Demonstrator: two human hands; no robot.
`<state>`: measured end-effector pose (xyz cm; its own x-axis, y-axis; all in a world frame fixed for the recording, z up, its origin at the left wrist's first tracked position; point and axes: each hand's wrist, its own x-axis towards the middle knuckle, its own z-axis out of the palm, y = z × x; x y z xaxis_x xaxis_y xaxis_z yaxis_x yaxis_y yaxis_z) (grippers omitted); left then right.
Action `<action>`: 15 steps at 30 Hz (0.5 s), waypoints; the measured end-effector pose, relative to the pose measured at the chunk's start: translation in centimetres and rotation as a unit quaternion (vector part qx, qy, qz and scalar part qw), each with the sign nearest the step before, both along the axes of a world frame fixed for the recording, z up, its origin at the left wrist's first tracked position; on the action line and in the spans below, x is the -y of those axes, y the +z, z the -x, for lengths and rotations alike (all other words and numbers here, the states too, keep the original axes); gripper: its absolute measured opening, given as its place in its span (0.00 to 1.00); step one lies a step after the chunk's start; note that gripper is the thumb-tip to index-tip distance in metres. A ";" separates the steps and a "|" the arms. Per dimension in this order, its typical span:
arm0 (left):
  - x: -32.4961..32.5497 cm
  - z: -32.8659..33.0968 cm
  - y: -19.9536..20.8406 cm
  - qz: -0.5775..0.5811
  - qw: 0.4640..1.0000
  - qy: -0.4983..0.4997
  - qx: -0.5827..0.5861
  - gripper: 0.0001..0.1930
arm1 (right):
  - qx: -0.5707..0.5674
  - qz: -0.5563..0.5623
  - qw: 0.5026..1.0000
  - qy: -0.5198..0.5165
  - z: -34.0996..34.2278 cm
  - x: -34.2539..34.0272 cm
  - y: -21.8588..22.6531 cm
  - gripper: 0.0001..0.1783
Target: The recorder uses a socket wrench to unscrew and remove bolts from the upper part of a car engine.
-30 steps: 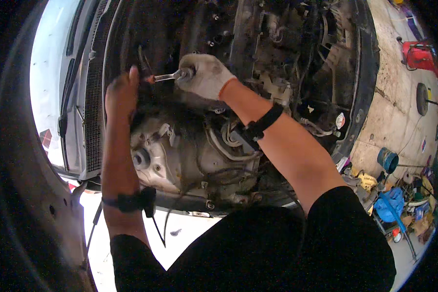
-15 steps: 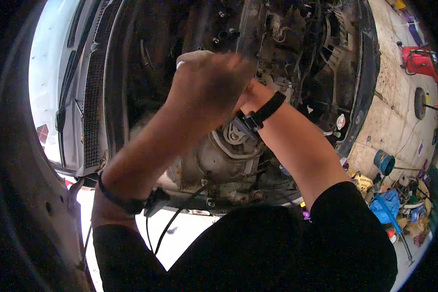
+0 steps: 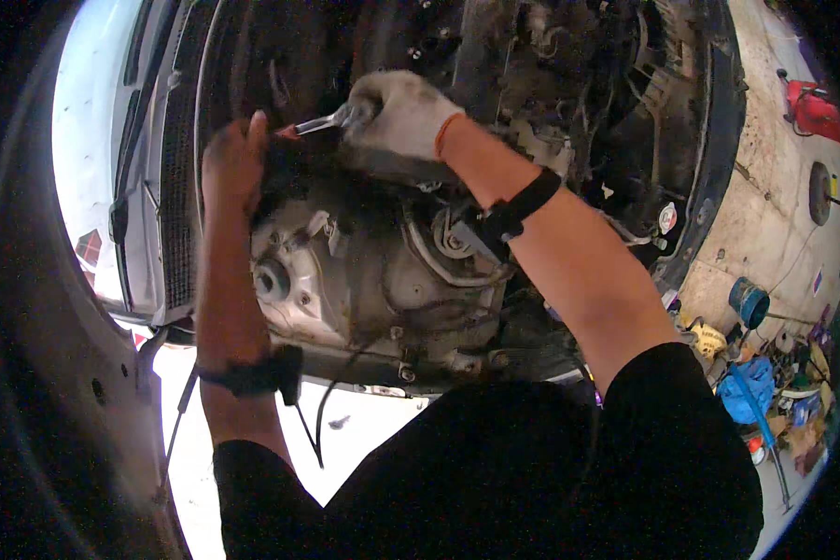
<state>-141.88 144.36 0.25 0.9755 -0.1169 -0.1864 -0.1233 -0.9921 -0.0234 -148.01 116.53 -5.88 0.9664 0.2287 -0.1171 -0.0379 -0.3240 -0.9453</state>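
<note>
In the head view, a grimy, dark engine bay (image 3: pixel 373 289) is spread beneath the hands, with a round grey metal mount (image 3: pixel 271 279) set in its near side. At the left it is bordered by a black mesh cowl grille (image 3: pixel 176 224) and a pale glass windshield (image 3: pixel 89 140). Beyond the opposite edge, a stained beige concrete floor (image 3: pixel 709 243) is seen, on which a red metal object (image 3: pixel 817 112), a black round wheel (image 3: pixel 819 194), a blue-green cylindrical container (image 3: pixel 749 302) and a crumpled blue plastic bag (image 3: pixel 749 397) are placed, the last among mixed clutter.

A slim, shiny metal hand tool with a reddish end (image 3: pixel 317 124) is held over the bay, between the two hands. Its metal end is gripped in the right hand (image 3: pixel 403 112), and its reddish end is pointed toward the left hand (image 3: pixel 235 166), just beside it.

The right hand, covered by an off-white fabric glove with an orange cuff, is closed, its forearm angled up from the lower right. The left hand, bare and blurred, is raised with the thumb up and the other fingers seemingly curled; whether anything is held in it cannot be told. Black straps (image 3: pixel 532 196) are worn on both forearms.
</note>
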 end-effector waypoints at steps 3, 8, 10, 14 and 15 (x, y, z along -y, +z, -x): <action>5.4 10.7 3.1 -0.099 0.989 -0.110 0.000 0.23 | -0.019 -0.002 0.999 -0.049 -0.8 -0.9 -0.2 0.14; 13.0 17.7 7.8 0.106 0.979 -0.147 -0.096 0.20 | 0.089 0.053 0.992 0.073 -1.1 -1.6 -0.5 0.13; 14.1 15.2 8.4 0.136 0.956 -0.226 -0.130 0.20 | 0.111 0.109 0.986 0.063 -1.0 -1.0 -0.8 0.14; 19.2 9.2 6.9 0.131 0.937 -0.323 -0.029 0.18 | 0.103 -0.054 0.990 0.080 -1.2 -0.5 -1.2 0.14; 20.6 7.1 6.1 0.137 0.931 -0.334 0.048 0.15 | 0.086 -0.045 0.992 0.079 -1.0 -0.5 -1.2 0.16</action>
